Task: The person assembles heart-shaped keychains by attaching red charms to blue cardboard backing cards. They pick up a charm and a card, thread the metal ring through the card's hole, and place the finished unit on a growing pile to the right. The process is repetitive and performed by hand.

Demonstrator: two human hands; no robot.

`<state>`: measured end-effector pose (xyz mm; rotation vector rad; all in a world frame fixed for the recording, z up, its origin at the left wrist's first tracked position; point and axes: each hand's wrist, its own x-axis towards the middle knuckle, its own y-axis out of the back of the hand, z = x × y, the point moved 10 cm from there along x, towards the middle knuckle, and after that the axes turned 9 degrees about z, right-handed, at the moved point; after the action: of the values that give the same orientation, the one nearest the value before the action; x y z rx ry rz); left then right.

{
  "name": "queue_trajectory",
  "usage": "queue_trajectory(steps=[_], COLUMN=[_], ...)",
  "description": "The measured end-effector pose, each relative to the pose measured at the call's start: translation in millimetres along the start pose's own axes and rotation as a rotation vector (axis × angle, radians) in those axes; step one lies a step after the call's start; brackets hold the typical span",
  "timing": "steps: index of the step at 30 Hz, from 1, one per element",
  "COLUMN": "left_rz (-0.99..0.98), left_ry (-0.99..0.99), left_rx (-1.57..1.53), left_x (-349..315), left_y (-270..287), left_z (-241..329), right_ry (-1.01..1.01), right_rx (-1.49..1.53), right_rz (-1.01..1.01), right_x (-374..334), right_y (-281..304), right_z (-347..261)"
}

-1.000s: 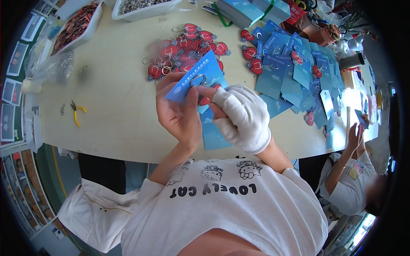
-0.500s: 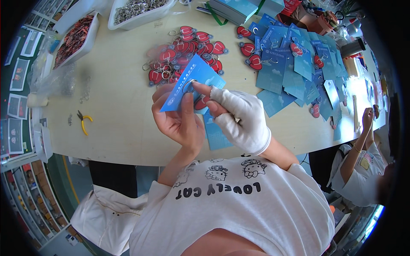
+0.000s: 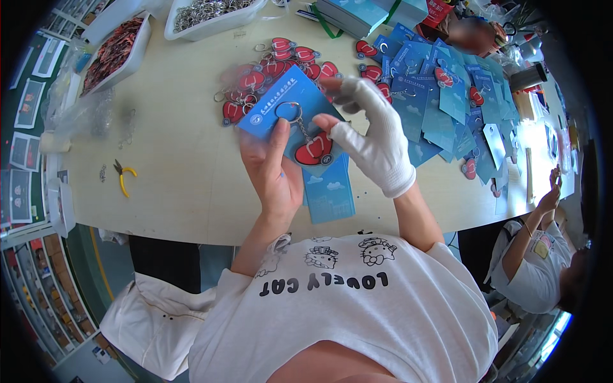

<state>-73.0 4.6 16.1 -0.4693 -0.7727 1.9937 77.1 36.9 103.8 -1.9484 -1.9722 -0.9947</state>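
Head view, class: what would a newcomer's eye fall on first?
First, the red keychain on the blue card in the bare left hand, near the centre. Next, the white-gloved right hand at the card's right. Beyond them lies a heap of red keychains, with overlapping blue cards to its right.
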Motion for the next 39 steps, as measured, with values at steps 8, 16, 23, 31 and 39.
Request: queue_trajectory(steps=[8, 16, 23, 31, 39], left_rz=[-0.025, -0.017, -0.011, -0.153, -0.145], left_ry=[0.169, 0.041, 0.026, 0.193, -0.639], left_rx=[-0.066, 0.057, 0.118, 0.072, 1.42], left_x=[-3.0, 0.5, 1.0, -2.1, 74.3], left_y=[-6.9, -1.5, -0.9, 7.1, 84.2], left_z=[-11.2, -10.1, -12.6, -42.7, 37.5], right_ry=[-0.44, -0.429, -0.509, -0.556, -0.503], right_rx=[0.263, 0.309, 0.336, 0.19, -0.48], right_rz=[-0.003, -0.007, -0.081, -0.152, 0.336], right_x=[-13.4, -13.6, -24.4, -32.4, -2.2], right_y=[-12.5, -15.4, -30.3, -16.1, 222.4], right_z=[44.6, 39.2, 66.0, 77.8, 191.0])
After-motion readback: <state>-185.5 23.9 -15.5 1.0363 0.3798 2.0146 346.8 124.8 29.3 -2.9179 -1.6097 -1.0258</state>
